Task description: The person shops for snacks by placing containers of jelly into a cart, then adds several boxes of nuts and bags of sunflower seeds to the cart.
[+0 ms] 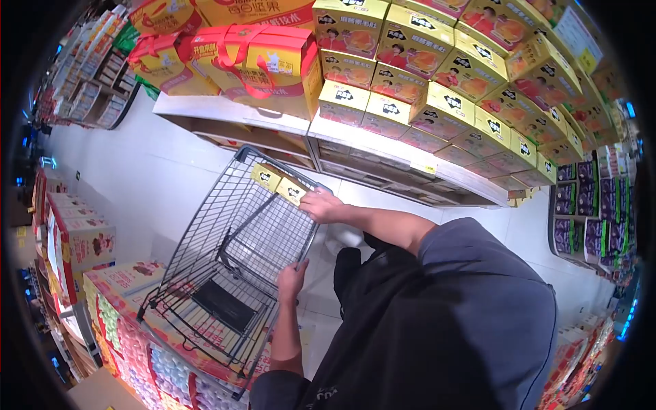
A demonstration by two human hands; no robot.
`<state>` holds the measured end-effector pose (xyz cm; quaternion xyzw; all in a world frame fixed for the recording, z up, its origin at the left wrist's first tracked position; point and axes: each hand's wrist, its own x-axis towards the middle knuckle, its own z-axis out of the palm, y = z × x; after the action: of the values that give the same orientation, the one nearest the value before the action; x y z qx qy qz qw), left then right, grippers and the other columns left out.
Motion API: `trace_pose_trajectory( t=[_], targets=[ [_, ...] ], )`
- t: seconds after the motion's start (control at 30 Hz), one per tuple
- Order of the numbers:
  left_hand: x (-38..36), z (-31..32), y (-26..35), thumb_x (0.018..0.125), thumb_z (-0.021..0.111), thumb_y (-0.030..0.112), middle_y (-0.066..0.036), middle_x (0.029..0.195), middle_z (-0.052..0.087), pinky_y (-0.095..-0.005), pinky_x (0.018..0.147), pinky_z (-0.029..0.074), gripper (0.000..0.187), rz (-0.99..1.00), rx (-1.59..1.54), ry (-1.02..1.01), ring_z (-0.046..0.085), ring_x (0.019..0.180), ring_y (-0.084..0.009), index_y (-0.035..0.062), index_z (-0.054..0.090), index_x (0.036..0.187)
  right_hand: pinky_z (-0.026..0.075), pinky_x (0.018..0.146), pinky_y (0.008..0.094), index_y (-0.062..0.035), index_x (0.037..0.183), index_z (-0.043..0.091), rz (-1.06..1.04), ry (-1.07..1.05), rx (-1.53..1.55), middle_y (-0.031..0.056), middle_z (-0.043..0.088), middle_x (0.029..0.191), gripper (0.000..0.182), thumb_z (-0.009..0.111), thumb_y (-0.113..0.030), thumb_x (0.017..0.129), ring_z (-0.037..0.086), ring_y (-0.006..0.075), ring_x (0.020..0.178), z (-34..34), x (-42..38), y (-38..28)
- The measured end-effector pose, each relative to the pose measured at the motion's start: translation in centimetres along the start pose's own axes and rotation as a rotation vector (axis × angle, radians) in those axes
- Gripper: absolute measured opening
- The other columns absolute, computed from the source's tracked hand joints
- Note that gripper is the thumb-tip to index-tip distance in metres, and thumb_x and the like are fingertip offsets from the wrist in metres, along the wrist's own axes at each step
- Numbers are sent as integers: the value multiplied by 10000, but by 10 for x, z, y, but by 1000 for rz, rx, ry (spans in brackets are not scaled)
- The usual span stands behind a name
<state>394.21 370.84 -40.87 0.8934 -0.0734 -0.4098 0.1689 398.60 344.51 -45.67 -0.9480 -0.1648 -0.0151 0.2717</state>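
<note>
A grey wire shopping cart (236, 232) stands tilted across the view in front of me. Two small yellow boxes, a nearer box (292, 190) and a farther box (265, 176), sit inside at its far end. My right hand (321, 206) reaches over the cart's side rim, its fingers closed on the end of the nearer box. Lower down, my left hand (292, 280) is wrapped round the same side rim, thumb up; its fingertips are partly hidden.
Yellow boxes (447, 102) are stacked on a white-edged shelf (410, 157) ahead. Red and yellow gift boxes (260, 65) stand beside them. Pink and white cartons (82, 239) flank the cart's left side. Purple packets (584, 198) fill a rack on the right.
</note>
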Motion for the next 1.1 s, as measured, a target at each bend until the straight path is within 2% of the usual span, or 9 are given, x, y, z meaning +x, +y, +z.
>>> trace_pose_trajectory(
  t=[0.13,0.27,0.33,0.47,0.53,0.63,0.87,0.93,1.1],
  targets=[
    [13,18,-15,876,439,672,-257,930,666,-492,835,479,670,91,-4,-42,624,941,-438,66,702,986,385,895,396,-111,1063,588,226,407,-104,63,598,1052,352,574,-74,713,557,222,1079,-89,-51,-27],
    [8,14,-7,883,433,664,-271,977,660,-501,854,471,688,127,-46,-32,617,983,-438,40,684,1026,385,927,421,-88,1069,607,458,735,-428,104,611,1112,358,593,-69,712,559,288,1090,-191,-107,-12],
    [19,27,-13,883,430,666,-291,994,649,-507,874,462,732,144,-108,-46,612,1002,-441,-6,672,1043,383,941,413,-103,1091,607,501,863,-657,98,607,1130,387,632,-96,705,544,277,1135,-245,-122,-5],
    [27,29,-12,885,416,670,-301,1031,641,-504,905,452,768,211,-127,-69,603,1038,-440,-34,659,1077,385,928,411,-117,1142,591,616,828,-853,79,600,1147,443,664,-133,706,543,246,1135,-308,-129,10],
    [26,30,-3,889,402,668,-297,1051,640,-500,922,445,764,142,-90,-29,593,1065,-438,-21,666,1086,386,923,411,-126,1169,582,647,801,-909,73,596,1153,474,686,-156,708,544,235,1132,-322,-126,15],
    [16,25,2,890,391,670,-293,1051,643,-503,917,444,764,160,-96,7,592,1065,-439,-18,680,1056,389,905,423,-162,1231,552,840,591,-866,64,549,1221,615,792,-291,680,526,225,1147,-322,-121,21],
    [23,33,-17,894,391,664,-298,999,649,-506,889,449,757,234,-179,21,604,1021,-448,-26,696,957,397,905,439,-173,1263,517,910,401,-973,64,519,1246,685,820,-326,669,508,234,1170,-337,-121,21],
    [23,34,-17,894,399,659,-300,985,650,-507,879,451,748,236,-179,58,609,1008,-450,-26,698,937,428,895,450,-166,1252,508,950,265,-951,69,527,1218,685,824,-329,666,521,251,1157,-343,-123,25],
    [17,31,-22,887,445,632,-289,972,661,-502,882,468,694,211,-174,27,620,998,-447,-1,716,981,487,879,445,-153,1267,477,858,261,-911,79,538,1196,758,846,-292,620,543,296,1130,-347,-132,47]
  ],
)
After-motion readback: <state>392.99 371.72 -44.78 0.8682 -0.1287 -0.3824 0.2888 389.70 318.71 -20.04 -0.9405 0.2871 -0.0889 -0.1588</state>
